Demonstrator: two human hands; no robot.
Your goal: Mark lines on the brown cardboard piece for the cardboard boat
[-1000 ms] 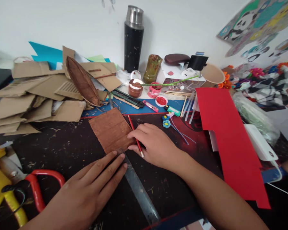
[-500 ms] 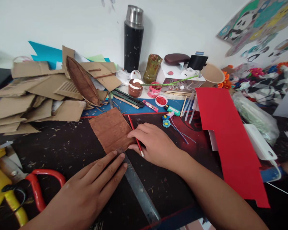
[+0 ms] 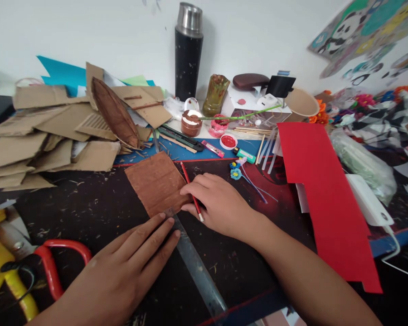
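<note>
A brown painted cardboard square [image 3: 156, 182] lies on the dark table. A steel ruler [image 3: 197, 271] runs from its lower corner toward me. My left hand [image 3: 122, 271] lies flat with fingers stretched out, the fingertips pressing the ruler near the cardboard's edge. My right hand [image 3: 221, 203] is closed round a red pencil [image 3: 187, 179], resting at the cardboard's right corner; the pencil's far end points away from me.
A cardboard pile [image 3: 54, 131] fills the back left. Red-handled scissors [image 3: 54, 262] and a yellow glue gun [image 3: 0, 262] lie at left. A red paper sheet [image 3: 323, 199] lies at right. A black flask [image 3: 187, 54], paint pots and sticks stand at the back.
Both hands stay in place on the ruler and cardboard. The camera has shifted slightly; something white at the far right edge has moved out of view.
</note>
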